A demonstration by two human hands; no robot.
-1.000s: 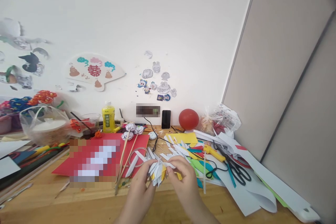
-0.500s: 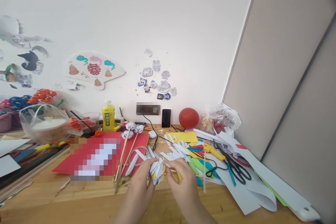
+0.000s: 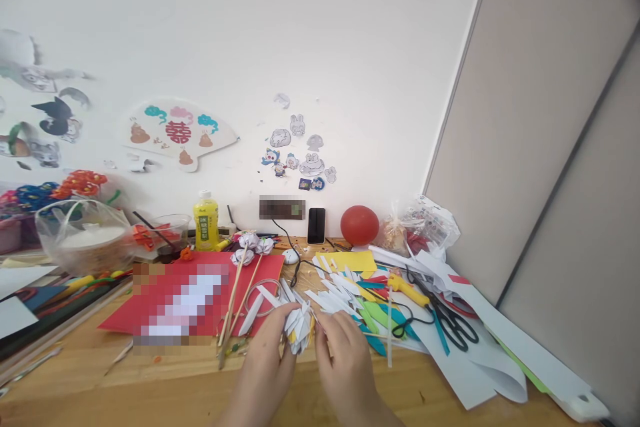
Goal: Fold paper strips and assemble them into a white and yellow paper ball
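My left hand (image 3: 270,353) is closed round a paper flower (image 3: 299,328) made of folded white petals with some yellow ones low down. At the flower's right side is my right hand (image 3: 345,353), its thumb and fingers pinched together at a petal's edge. What lies between those fingertips is mostly hidden. Just behind the hands is a heap of cut white paper strips (image 3: 337,293), with green paper petals (image 3: 377,315) to the right. Three white paper flowers (image 3: 249,240) on wooden sticks (image 3: 231,310) lie to the left on red paper (image 3: 117,317).
At the right are a yellow glue gun (image 3: 410,290), black scissors (image 3: 453,323) and a curled white sheet (image 3: 475,373). Towards the wall stand a yellow drink bottle (image 3: 207,223), a phone (image 3: 316,225) and a red balloon (image 3: 359,225). A clear plastic bag (image 3: 75,233) stands at far left.
My right hand has shifted slightly left and down, its fingers curled closer together beside the flower. My left hand still holds the flower in nearly the same place.
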